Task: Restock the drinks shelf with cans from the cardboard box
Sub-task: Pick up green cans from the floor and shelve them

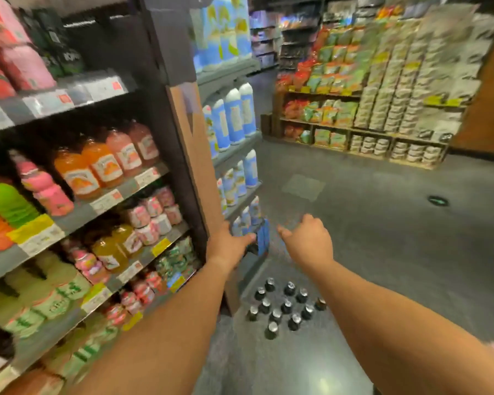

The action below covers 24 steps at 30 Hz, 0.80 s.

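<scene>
Low at the shelf end, the left hand (228,243) grips a dark-and-blue pack (261,238); the right hand (308,240) hovers beside it, loosely curled and holding nothing. Dark cans (285,307) stand clustered on the floor (382,223) below.

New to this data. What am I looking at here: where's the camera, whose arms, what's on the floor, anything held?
There is no robot. One wide-angle camera sits on a person's head and looks forward and down, so the two bare arms are the wearer's own. This is a shop aisle. The left hand reaches to the end of the drinks shelving. It touches a blue pack low down there, but blur hides whether it grips the pack. The right hand is loosely curled in the air and holds nothing. A cluster of dark cans stands upright on the grey floor below the hands. No cardboard box is clearly in view.
</scene>
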### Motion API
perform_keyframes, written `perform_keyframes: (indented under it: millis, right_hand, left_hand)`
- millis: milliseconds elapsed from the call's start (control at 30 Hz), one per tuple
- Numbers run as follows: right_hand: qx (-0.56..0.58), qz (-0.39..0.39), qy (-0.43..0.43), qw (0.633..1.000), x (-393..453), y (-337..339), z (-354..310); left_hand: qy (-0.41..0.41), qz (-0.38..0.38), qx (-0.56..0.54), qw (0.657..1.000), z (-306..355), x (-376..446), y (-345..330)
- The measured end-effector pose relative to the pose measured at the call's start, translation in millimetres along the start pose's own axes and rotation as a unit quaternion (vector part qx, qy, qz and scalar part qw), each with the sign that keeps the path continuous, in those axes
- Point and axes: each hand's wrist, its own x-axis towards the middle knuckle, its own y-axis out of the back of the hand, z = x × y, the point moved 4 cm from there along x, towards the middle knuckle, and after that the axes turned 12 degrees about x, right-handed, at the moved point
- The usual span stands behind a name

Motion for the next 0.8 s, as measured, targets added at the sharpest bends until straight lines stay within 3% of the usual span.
perform_keyframes:
  millis: [333, 500, 800]
  right_hand:
    - [-0.03, 0.028, -0.173, 0.984, -131.7, 34.4, 157.2]
    - [-0.039, 0.004, -0.168, 0.985, -153.4, 35.7, 177.6]
    - [-0.043, -0.037, -0.151, 0.987, -119.3, 48.7, 211.7]
  left_hand:
    - [-0.001, -0.166, 0.048, 0.985, -36.7, -93.2, -122.4]
    - [0.03, -0.185, 0.051, 0.981, -44.1, -126.9, -155.1]
    - [0.079, -0.165, 0.054, 0.982, -36.7, -125.4, -185.6]
